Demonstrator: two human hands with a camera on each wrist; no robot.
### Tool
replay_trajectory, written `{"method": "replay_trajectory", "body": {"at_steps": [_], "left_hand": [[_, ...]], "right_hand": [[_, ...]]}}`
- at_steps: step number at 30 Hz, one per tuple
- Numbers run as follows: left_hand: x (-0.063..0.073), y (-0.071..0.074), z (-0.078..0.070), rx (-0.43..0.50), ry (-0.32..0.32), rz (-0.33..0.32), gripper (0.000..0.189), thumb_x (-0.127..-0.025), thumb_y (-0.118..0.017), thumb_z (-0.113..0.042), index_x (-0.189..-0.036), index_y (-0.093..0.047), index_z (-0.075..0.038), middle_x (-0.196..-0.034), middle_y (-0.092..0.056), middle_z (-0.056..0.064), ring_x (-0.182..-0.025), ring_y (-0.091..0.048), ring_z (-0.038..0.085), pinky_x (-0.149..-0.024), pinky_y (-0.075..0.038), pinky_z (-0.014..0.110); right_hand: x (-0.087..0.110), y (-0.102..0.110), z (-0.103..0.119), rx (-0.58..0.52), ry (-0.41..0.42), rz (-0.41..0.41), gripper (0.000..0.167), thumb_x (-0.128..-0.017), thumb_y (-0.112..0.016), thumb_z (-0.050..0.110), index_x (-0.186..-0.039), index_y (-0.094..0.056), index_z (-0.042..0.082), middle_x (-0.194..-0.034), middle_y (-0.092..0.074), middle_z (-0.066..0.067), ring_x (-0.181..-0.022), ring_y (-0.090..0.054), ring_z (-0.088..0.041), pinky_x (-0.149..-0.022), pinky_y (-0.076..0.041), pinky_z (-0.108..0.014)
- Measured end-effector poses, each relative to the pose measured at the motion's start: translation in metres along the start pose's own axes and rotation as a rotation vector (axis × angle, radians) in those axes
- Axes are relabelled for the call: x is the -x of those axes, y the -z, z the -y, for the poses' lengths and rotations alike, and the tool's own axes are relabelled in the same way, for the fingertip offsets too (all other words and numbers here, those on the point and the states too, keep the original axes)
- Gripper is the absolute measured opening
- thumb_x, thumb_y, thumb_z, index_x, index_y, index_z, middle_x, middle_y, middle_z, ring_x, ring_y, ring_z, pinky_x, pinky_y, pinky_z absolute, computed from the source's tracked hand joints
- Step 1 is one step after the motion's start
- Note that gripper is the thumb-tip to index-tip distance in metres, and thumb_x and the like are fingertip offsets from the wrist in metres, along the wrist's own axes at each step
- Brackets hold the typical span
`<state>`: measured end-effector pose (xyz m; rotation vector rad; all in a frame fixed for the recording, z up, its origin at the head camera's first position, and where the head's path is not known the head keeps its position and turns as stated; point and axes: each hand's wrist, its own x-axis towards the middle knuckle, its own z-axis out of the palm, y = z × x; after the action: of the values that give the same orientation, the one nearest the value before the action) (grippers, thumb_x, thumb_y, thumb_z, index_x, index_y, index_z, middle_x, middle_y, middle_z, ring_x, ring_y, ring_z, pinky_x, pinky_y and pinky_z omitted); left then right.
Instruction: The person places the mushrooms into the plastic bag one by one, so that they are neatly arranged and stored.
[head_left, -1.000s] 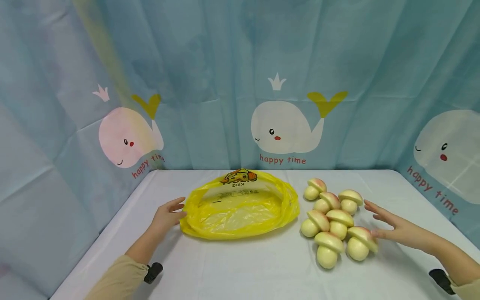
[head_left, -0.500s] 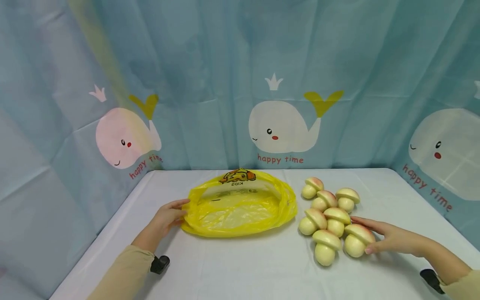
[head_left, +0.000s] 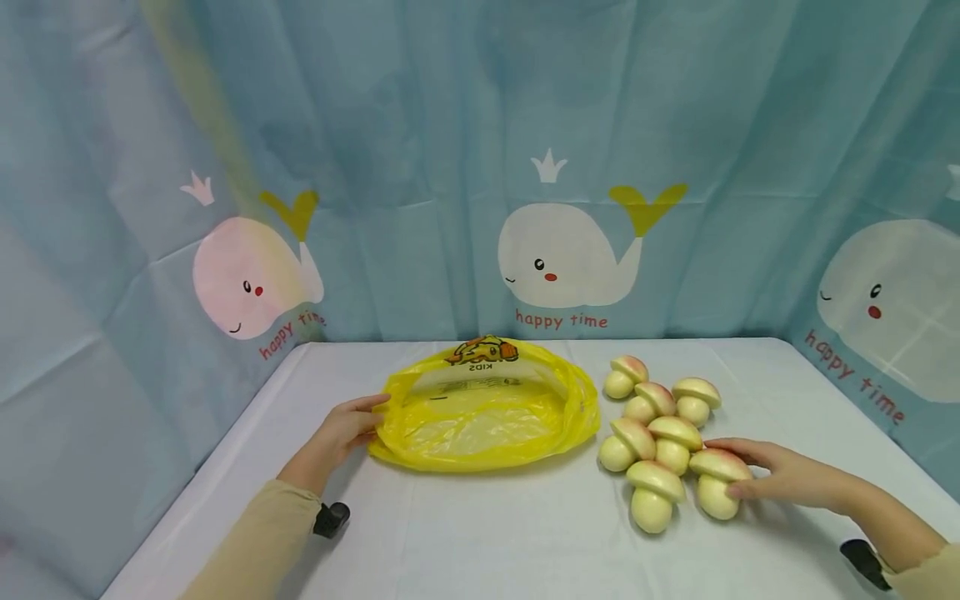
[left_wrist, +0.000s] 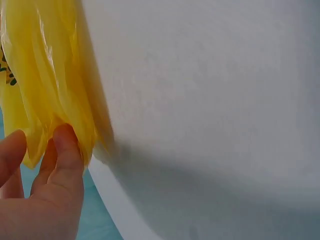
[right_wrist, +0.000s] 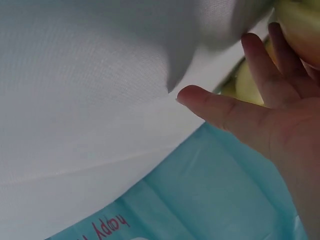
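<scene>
Hanging at the far left, a blue curtain bears a pinkish printed whale over red lettering and runs on behind the white worktop. Next comes a beige sleeve with a black device near the wrist, and beyond it the person's left hand, whose grip is closed on the left edge of a yellow bag, thumb and fingers on either side of the thin plastic. The bag lies mid-worktop, its mouth gaping toward the person, a cartoon figure printed on its upper part; another whale shows on the curtain behind. Just right of the bag, six pale mushrooms with reddish-tinged caps lie close together on the worktop. At the near right of this cluster is the front right mushroom, held by the person's right hand: its grip is around the piece, thumb on the near side, a finger behind the cap. Whether that mushroom touches the worktop, I cannot tell. Farthest right, a second black device sits by the wrist.
</scene>
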<state>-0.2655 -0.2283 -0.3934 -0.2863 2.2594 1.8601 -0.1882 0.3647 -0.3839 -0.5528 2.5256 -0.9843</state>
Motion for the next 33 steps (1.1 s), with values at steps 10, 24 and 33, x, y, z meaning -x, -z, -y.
{"method": "replay_trajectory", "body": {"at_steps": [10,24,33], "left_hand": [[-0.007,-0.001,0.003,0.126,0.088,0.086,0.051,-0.100,-0.046,0.001,-0.149,-0.033,0.001,-0.151,-0.029,0.027,-0.124,-0.043,0.033,-0.108,-0.034,0.046],[-0.012,-0.001,0.005,0.225,0.128,0.153,0.052,-0.101,-0.043,0.003,-0.151,-0.029,0.001,-0.155,-0.019,0.026,-0.134,-0.031,0.035,-0.112,-0.026,0.047],[-0.011,-0.002,0.006,0.215,0.131,0.125,0.052,-0.100,-0.045,0.003,-0.150,-0.032,0.000,-0.155,-0.022,0.025,-0.134,-0.032,0.034,-0.112,-0.027,0.046]], "right_hand": [[0.002,0.012,0.013,-0.095,-0.043,-0.012,0.060,-0.099,-0.055,0.019,-0.147,-0.031,-0.007,-0.142,-0.038,-0.032,-0.106,-0.040,0.012,-0.083,-0.046,-0.037],[-0.008,0.022,0.036,-0.329,0.138,0.031,0.057,-0.098,-0.048,0.007,-0.152,-0.031,0.014,-0.132,-0.044,0.028,-0.116,-0.044,0.007,-0.086,-0.046,-0.024],[-0.030,0.016,0.072,-0.311,0.099,-0.122,0.060,-0.096,-0.055,0.012,-0.151,-0.034,0.023,-0.140,-0.040,-0.001,-0.107,-0.056,-0.011,-0.081,-0.052,-0.038]]}}
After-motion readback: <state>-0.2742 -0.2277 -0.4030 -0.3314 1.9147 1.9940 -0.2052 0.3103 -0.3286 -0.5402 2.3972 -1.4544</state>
